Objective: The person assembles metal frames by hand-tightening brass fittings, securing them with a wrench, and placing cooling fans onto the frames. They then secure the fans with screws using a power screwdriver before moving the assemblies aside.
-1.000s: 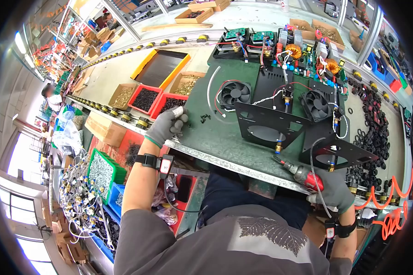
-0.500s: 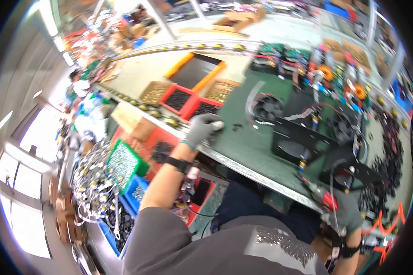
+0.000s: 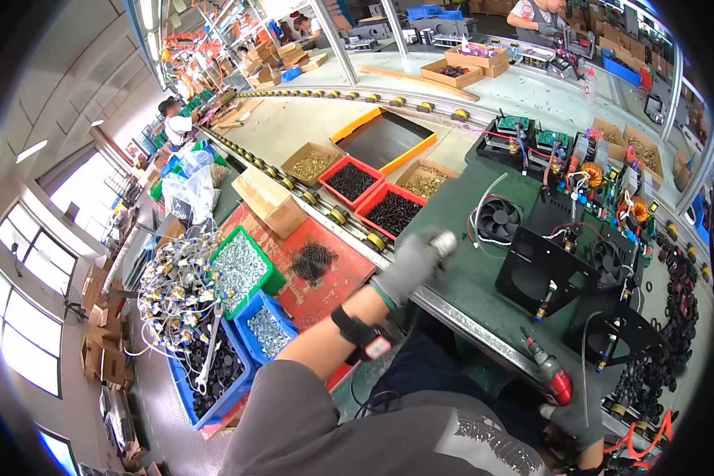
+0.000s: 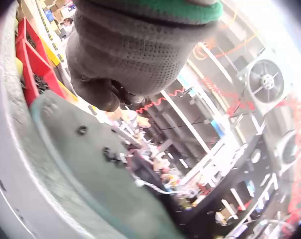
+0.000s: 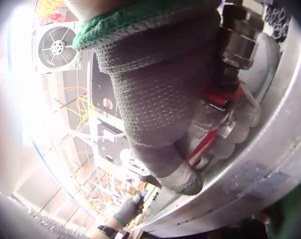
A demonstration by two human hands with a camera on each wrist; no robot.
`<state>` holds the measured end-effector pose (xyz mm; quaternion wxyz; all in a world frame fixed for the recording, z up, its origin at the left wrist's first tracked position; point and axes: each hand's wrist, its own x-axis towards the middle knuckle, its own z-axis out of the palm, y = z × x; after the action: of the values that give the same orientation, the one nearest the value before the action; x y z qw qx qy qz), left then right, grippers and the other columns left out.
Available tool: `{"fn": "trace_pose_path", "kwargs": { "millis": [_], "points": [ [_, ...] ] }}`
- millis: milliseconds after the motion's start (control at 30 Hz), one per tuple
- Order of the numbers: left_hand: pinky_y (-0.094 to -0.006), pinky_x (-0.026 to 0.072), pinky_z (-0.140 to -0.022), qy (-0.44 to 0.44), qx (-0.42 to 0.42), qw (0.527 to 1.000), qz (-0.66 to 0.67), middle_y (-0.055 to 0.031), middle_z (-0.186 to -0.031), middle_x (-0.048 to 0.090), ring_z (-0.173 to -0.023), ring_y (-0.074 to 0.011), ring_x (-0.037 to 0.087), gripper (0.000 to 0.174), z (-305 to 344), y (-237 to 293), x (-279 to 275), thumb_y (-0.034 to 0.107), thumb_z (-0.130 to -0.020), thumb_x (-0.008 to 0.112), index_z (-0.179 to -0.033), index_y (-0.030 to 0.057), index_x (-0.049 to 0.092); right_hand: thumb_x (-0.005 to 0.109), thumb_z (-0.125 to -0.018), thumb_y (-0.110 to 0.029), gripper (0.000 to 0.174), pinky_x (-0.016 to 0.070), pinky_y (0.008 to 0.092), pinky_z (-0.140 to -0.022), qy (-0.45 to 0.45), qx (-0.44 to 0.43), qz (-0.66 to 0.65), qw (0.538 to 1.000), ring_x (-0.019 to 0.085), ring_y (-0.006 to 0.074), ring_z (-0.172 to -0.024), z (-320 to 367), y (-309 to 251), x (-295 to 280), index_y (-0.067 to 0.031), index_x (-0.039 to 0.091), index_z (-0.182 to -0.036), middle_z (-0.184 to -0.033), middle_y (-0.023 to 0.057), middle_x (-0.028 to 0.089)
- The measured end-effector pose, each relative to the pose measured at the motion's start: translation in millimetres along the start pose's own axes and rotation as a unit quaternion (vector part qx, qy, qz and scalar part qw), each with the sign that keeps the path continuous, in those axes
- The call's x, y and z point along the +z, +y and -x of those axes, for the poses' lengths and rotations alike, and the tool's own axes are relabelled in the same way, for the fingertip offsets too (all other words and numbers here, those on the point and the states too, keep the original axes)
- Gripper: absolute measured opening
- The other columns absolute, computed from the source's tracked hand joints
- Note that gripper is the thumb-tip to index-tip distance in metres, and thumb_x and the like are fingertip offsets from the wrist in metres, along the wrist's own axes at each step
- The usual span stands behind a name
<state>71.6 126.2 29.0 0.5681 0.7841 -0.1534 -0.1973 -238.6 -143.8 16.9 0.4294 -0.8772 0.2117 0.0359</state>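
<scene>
My gloved left hand [image 3: 408,266] is over the near left part of the green mat [image 3: 472,297], blurred, its fingers curled. A dark shiny bit shows by the fingertips in the left wrist view; I cannot tell whether it is held. Several small black screws [image 4: 110,155] lie on the mat below. My gloved right hand [image 3: 581,420] grips a red and silver power screwdriver [image 3: 558,382] at the mat's front edge, bit pointing away. Its metal hose fitting [image 5: 238,42] shows in the right wrist view. Close by stand two bent black metal panels [image 3: 523,278] with brass-ended fittings and fans [image 3: 498,218].
Red bins [image 3: 373,220] of black screws and cardboard boxes of brass parts line the mat's left. Circuit boards [image 3: 591,170] stand behind. Black rings [image 3: 678,317] pile at right. Green [image 3: 274,282] and blue bins sit lower left; an orange coiled hose [image 3: 639,436] hangs lower right.
The head view has swung left, so the bench appears further right. My left hand has moved rightward from the mat's edge in over the mat. The right hand keeps its grip on the screwdriver.
</scene>
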Motion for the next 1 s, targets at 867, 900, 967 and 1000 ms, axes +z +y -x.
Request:
{"fn": "trace_pose_path", "kwargs": {
  "millis": [867,900,967,1000],
  "points": [
    [-0.0269,0.057,-0.065,-0.161,-0.042,0.96,0.223,-0.0072,-0.093,0.061,-0.076,-0.0142,0.066,0.036,51,6,132,0.031,-0.101,0.057,-0.116,-0.0017,0.058,0.082,-0.069,-0.04,0.066,0.0501,0.0396,-0.083,-0.063,-0.008,-0.135,0.989,0.066,0.031,-0.091,16,3,37,-0.0024,0.059,-0.118,-0.1,0.0171,0.066],
    [-0.0268,0.0571,-0.065,-0.151,-0.036,0.962,0.225,-0.0069,-0.092,0.061,-0.075,-0.014,0.066,0.036,51,5,134,0.031,-0.1,0.058,-0.116,-0.0016,0.059,0.082,-0.069,-0.04,0.066,0.0501,0.0396,-0.083,-0.062,-0.007,-0.137,0.989,0.066,0.031,-0.091,14,10,42,-0.0024,0.059,-0.118,-0.1,0.0171,0.066],
    [-0.0269,0.0571,-0.065,-0.16,-0.025,0.962,0.219,-0.0066,-0.092,0.062,-0.073,-0.0142,0.066,0.035,51,7,136,0.03,-0.1,0.058,-0.116,-0.0014,0.059,0.083,-0.07,-0.038,0.063,0.0495,0.0381,-0.082,-0.081,-0.02,-0.217,0.973,0.064,0.0282,-0.087,13,19,47,-0.0021,0.059,-0.116,-0.098,0.0149,0.065],
    [-0.027,0.0571,-0.065,-0.167,-0.012,0.962,0.215,-0.0064,-0.091,0.062,-0.072,-0.0143,0.065,0.034,51,9,137,0.03,-0.1,0.059,-0.115,-0.0011,0.06,0.083,-0.07,-0.038,0.063,0.0495,0.0381,-0.082,-0.08,-0.02,-0.218,0.973,0.064,0.0282,-0.087,13,16,45,-0.0021,0.059,-0.116,-0.098,0.0149,0.065]
  ]
}}
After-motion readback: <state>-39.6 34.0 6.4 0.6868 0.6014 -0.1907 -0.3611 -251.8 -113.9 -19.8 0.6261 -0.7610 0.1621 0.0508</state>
